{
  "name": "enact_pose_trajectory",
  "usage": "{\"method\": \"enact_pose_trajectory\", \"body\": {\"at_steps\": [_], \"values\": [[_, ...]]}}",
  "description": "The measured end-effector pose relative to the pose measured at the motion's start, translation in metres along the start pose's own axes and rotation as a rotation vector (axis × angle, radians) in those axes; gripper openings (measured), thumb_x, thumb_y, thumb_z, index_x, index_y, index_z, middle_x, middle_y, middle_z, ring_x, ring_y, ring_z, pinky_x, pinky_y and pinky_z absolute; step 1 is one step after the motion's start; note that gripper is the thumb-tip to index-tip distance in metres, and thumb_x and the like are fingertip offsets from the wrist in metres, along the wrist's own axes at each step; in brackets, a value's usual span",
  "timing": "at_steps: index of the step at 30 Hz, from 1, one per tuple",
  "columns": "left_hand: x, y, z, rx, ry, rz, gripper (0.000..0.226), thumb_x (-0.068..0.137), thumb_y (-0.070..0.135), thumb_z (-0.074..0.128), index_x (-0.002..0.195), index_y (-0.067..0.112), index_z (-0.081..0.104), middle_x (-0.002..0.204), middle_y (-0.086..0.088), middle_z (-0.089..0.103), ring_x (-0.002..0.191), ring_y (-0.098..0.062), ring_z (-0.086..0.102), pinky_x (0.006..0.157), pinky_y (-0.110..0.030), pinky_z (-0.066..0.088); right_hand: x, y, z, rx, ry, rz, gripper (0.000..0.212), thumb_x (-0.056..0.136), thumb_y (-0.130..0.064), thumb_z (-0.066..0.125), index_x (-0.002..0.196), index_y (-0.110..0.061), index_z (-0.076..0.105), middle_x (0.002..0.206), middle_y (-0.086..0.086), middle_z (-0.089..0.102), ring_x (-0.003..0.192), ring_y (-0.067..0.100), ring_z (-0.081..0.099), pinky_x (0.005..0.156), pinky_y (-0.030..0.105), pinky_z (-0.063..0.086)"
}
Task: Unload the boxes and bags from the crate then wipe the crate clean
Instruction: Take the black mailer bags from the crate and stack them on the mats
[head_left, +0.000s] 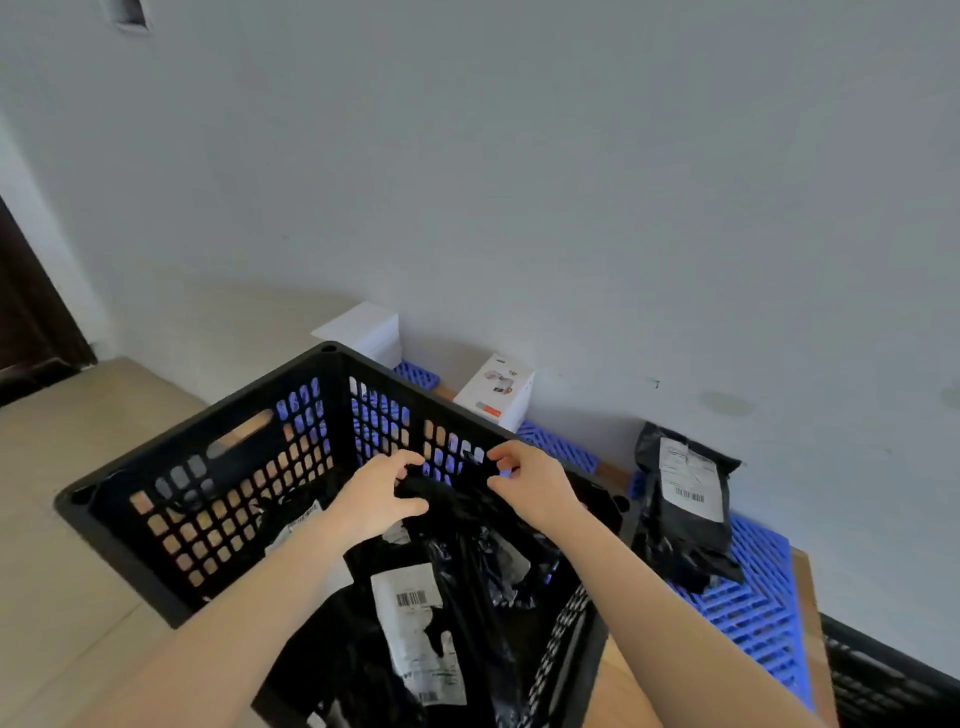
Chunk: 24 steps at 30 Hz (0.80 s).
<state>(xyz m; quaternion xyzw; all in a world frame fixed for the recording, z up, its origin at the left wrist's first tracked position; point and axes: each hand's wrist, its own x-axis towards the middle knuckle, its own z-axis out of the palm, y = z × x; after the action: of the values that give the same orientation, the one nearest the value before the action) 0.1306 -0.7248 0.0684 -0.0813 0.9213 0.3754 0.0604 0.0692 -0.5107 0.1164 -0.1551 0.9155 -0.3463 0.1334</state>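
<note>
A black perforated plastic crate stands on the floor in front of me. Inside it lie several black plastic mailing bags, one with a white barcode label. My left hand and my right hand are both inside the crate near its far wall. Each grips the top edge of one black bag, fingers curled into the plastic. The lower bags are partly hidden by my forearms.
Blue plastic grid mats run along the wall. On them sit a black labelled bag, a white printed box and a plain white box. Another black crate's corner shows at lower right. A dark door is at left.
</note>
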Motion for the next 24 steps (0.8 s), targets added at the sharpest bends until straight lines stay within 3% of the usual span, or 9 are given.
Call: {"method": "enact_pose_trajectory", "body": {"at_steps": [5, 11, 19, 24], "values": [[0.012, -0.01, 0.008, -0.019, -0.109, 0.101, 0.069, 0.082, 0.034, 0.076, 0.142, 0.032, 0.042, 0.135, 0.002, 0.048, 0.124, -0.016, 0.047, 0.102, -0.031, 0.04, 0.006, 0.001, 0.026, -0.269, -0.027, 0.056, 0.05, 0.084, -0.01, 0.063, 0.13, -0.024, 0.053, 0.125, 0.001, 0.056, 0.112, 0.018, 0.056, 0.088, 0.032, 0.05], [0.026, -0.005, 0.016, -0.025, -0.097, 0.19, 0.068, 0.08, 0.038, 0.076, 0.14, 0.032, 0.045, 0.131, 0.003, 0.051, 0.123, -0.016, 0.048, 0.102, -0.031, 0.04, 0.007, 0.005, 0.034, -0.424, -0.073, 0.088, 0.065, 0.079, 0.011, 0.053, 0.132, -0.027, 0.051, 0.127, 0.003, 0.053, 0.116, 0.023, 0.054, 0.091, 0.041, 0.051], [0.034, 0.01, 0.016, -0.066, -0.117, 0.24, 0.069, 0.08, 0.038, 0.077, 0.141, 0.028, 0.047, 0.134, 0.006, 0.053, 0.123, -0.009, 0.048, 0.1, -0.025, 0.038, 0.004, 0.008, 0.012, -0.202, 0.058, 0.118, 0.048, 0.081, 0.013, 0.05, 0.106, -0.022, 0.069, 0.103, -0.004, 0.066, 0.097, 0.011, 0.061, 0.09, 0.025, 0.052], [0.035, 0.032, 0.019, -0.171, -0.058, 0.239, 0.061, 0.077, 0.032, 0.08, 0.129, 0.029, 0.048, 0.121, 0.01, 0.058, 0.109, -0.004, 0.052, 0.086, -0.017, 0.038, -0.002, -0.006, -0.014, -0.13, 0.174, -0.012, 0.044, 0.075, 0.015, 0.051, 0.094, -0.019, 0.073, 0.088, -0.011, 0.068, 0.08, -0.003, 0.059, 0.076, 0.002, 0.042]]}}
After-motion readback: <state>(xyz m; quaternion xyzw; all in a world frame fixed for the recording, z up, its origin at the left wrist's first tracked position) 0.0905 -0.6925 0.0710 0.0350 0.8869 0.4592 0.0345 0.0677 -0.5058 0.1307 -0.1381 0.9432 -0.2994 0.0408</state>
